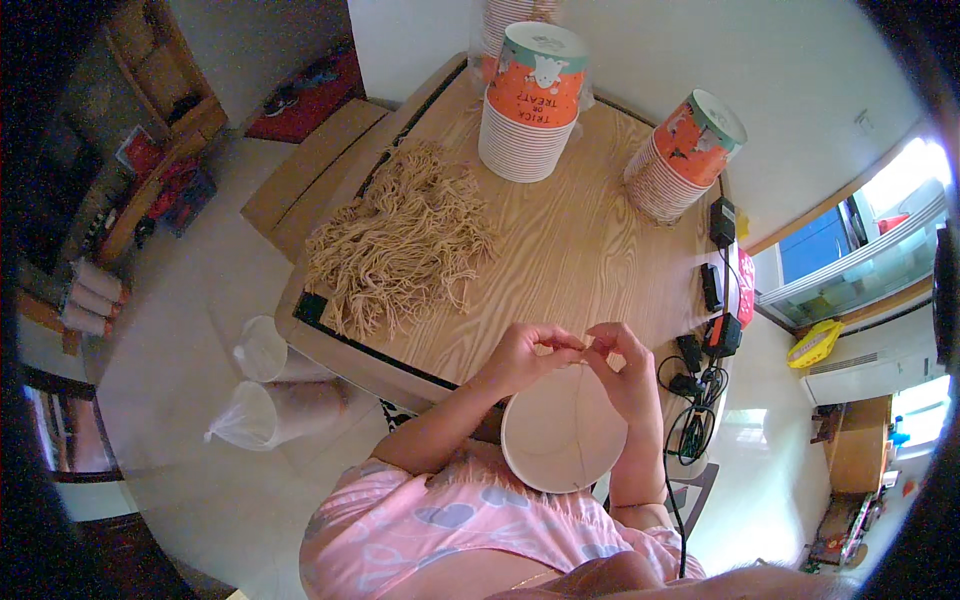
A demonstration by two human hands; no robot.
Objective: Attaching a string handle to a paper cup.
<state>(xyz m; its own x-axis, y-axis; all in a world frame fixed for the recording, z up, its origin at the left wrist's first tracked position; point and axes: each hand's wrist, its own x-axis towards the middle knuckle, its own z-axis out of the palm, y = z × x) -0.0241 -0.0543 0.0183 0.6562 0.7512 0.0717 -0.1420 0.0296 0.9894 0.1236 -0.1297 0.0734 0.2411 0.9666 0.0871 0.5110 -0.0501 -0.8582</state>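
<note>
A white paper bucket [563, 430] is in front of my body, its open mouth facing up toward me. At its far rim my left hand [537, 357] and my right hand [622, 368] meet, thumbs and fingertips pinched together. A thin beige string [578, 425] runs from between the fingertips down across the bucket's mouth to its near rim. The fingers partly hide the string's end and the rim there. On the wooden table beyond, left of the hands, lies a tangled pile of beige strings [405, 235].
Two upside-down stacks of orange-and-green printed paper buckets, one in the middle [528, 140] and one at right [680, 165], stand at the table's back. Black adapters and cables [697, 400] line the right edge. Bagged bucket stacks [275, 410] lie on the floor at left.
</note>
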